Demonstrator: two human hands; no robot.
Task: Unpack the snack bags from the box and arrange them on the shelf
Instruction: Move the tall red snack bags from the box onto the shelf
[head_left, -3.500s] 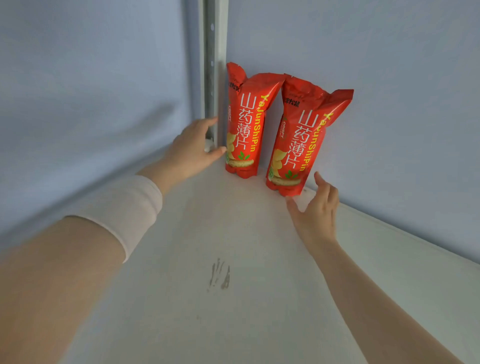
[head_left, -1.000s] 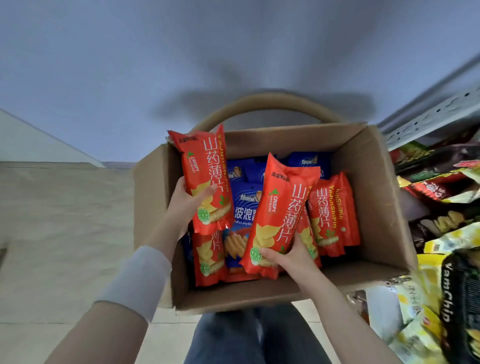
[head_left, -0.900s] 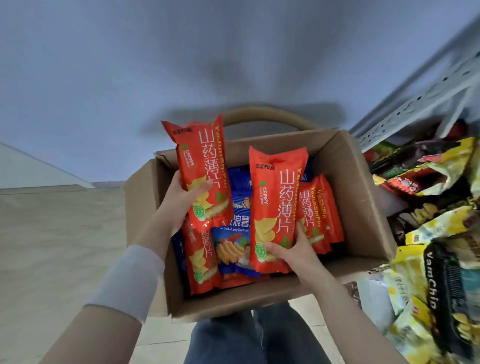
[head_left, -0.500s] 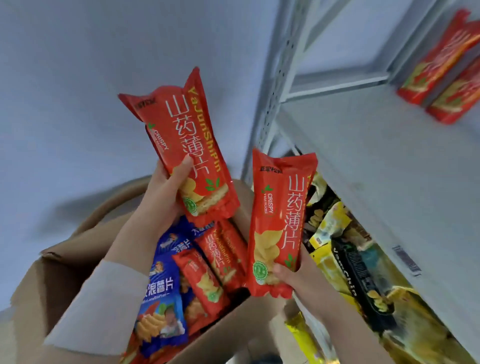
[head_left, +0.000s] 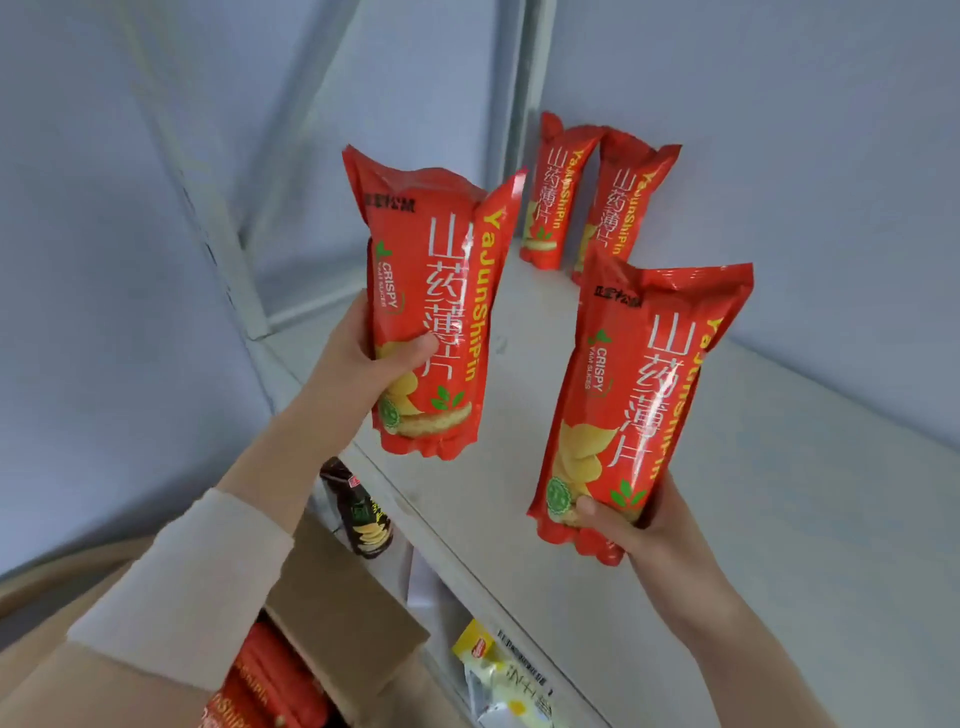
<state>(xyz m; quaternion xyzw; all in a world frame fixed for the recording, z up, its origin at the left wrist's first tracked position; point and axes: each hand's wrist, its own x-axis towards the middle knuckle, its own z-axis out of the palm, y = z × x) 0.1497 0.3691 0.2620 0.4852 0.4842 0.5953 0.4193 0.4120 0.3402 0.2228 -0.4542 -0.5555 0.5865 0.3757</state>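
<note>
Left hand (head_left: 363, 358) clamps first red bag (head_left: 436, 291) at mid-height, upright above the shelf (head_left: 769, 493) front edge. Right hand (head_left: 641, 525) grips second red bag (head_left: 639, 395) by its base, 4 o'clock of the first. Two shelved bags (head_left: 553, 197) stand at 12 o'clock; box (head_left: 337, 608) at 7 o'clock.

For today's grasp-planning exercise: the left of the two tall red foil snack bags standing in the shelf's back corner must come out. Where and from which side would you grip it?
Probably the left red bag's crimped top, pinched from the white shelf's open front: it stands upright, wall behind, metal post left, twin red bag beside it right.
</note>
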